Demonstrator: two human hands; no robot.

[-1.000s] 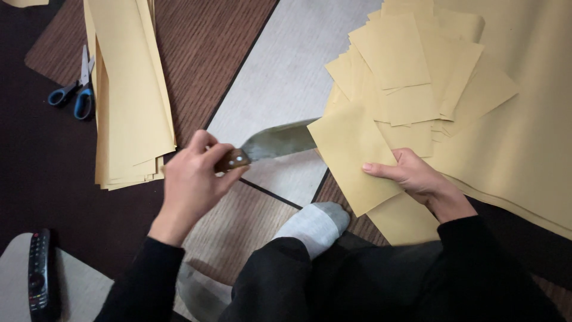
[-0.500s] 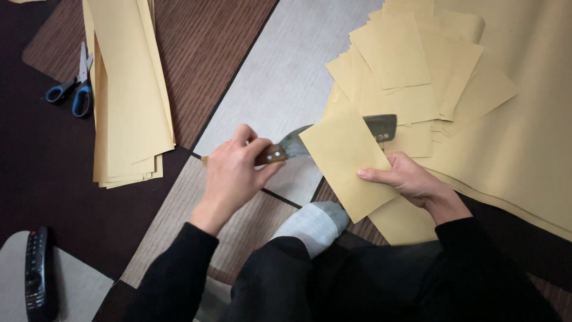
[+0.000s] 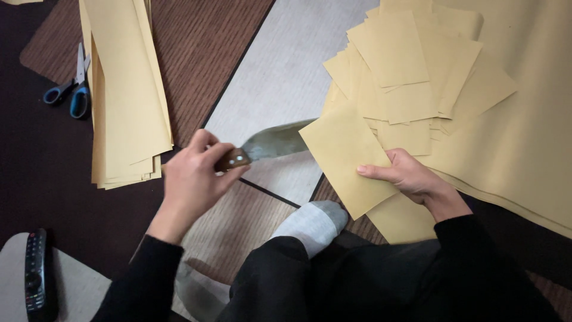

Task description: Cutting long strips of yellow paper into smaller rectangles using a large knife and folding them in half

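- Hands, two, both bare with black sleeves: left hand, right hand.
- One knife with a brown riveted wooden handle and a broad dull grey blade; one pair of blue-handled scissors lying well apart at upper left; one black remote control at lower left on a pale surface.
- One tan rectangular paper sheet in the right hand; a loose fan of like cut tan sheets behind it, too overlapped to count; one tall stack of long tan paper strips at left.
- Left hand: fingers curled tight round the knife handle, blade pointing right, its tip slipping under the held sheet's left edge.
- Right hand: thumb on top and fingers beneath, pinching the sheet's right edge just above the floor.
- One grey-socked foot between the hands, on a striped floor mat.
- Blade tip hidden by the sheet; large tan paper at right cut off by the frame.
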